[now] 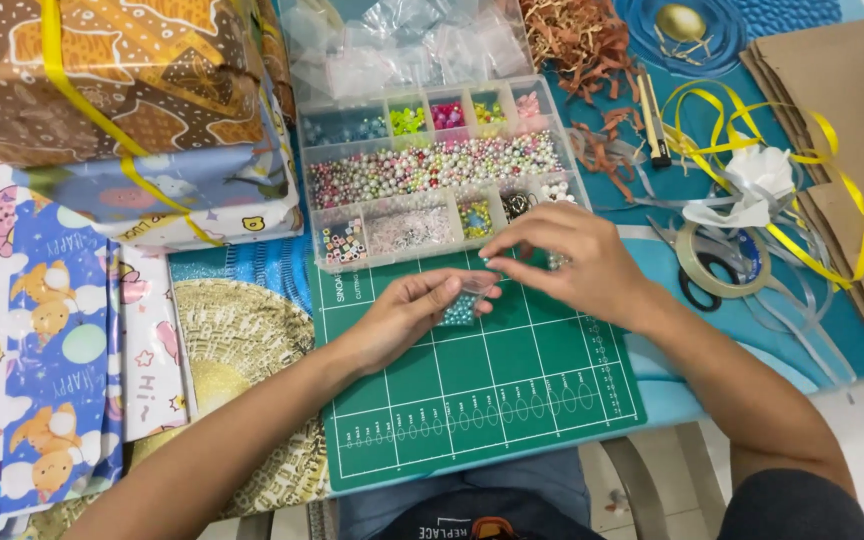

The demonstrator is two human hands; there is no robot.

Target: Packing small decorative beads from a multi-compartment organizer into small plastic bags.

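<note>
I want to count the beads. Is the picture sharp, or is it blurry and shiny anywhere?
Head view: evenly lit, soft shadows; bead box fairly sharp, though single beads blur together; plastic bags glare white; left hand and right hand slightly soft; edges bend a little.

At your far left sits a stack of wrapped gift boxes: the top box [102,70] in brown patterned paper tied with yellow ribbon, and beneath it a pale blue box [202,195] with cartoon animals. Clear plastic bags [402,45] lie heaped beyond your bead organiser. On your far right, flat brown paper bags [857,150] overlap. A small clear bag of beads [464,300] rests in your left grip [407,315].
</note>
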